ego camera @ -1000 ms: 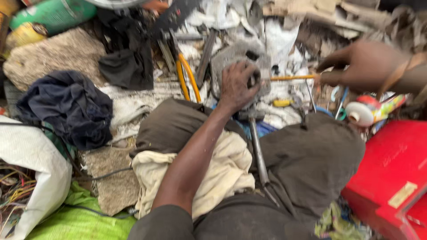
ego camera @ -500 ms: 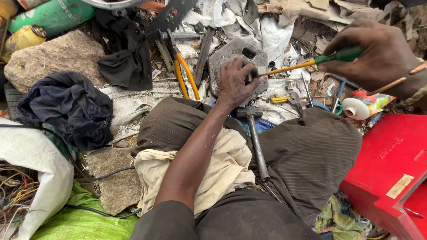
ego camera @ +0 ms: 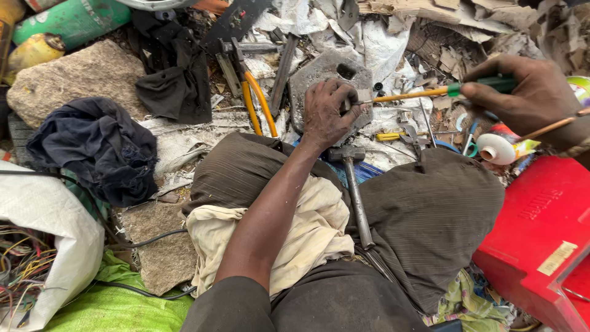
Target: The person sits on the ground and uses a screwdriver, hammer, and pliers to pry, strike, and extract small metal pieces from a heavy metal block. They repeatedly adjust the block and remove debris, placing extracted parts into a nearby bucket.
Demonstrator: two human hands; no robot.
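Bare forearms, dark grey sleeve (ego camera: 233, 304), ribbed brown trousers (ego camera: 430, 215).

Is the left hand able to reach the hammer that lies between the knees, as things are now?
Probably yes. The hammer lies uncovered between the knees, its head just below the left hand. But that hand is pressing on the grey metal plate, so it must let go first.

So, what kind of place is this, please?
Probably an informal scrap or repair spot on the ground, outdoors perhaps. The left hand presses a grey metal plate while the right hand holds a screwdriver; a hammer, stones and a sack of loose wires lie around.
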